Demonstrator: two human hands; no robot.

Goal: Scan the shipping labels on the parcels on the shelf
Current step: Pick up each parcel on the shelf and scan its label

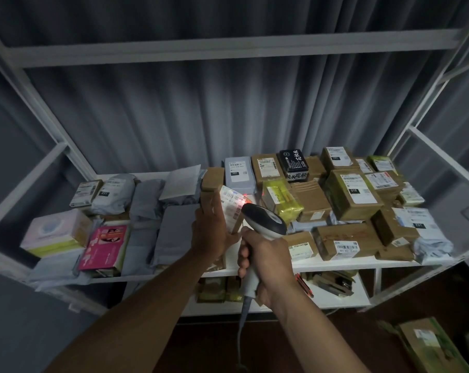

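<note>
Shelf (343,261) crowded with parcels on both sides; a narrow bare strip remains at the front edge centre. Left hand (211,232) grips a brown parcel (211,184) tilted up on edge, its shipping label (232,204) facing right. Right hand (268,258) is wrapped around the scanner (263,219) handle, head just beside the label, red light on it

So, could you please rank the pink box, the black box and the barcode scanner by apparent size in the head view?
1. barcode scanner, though nearness inflates it
2. pink box
3. black box, farthest back
</note>
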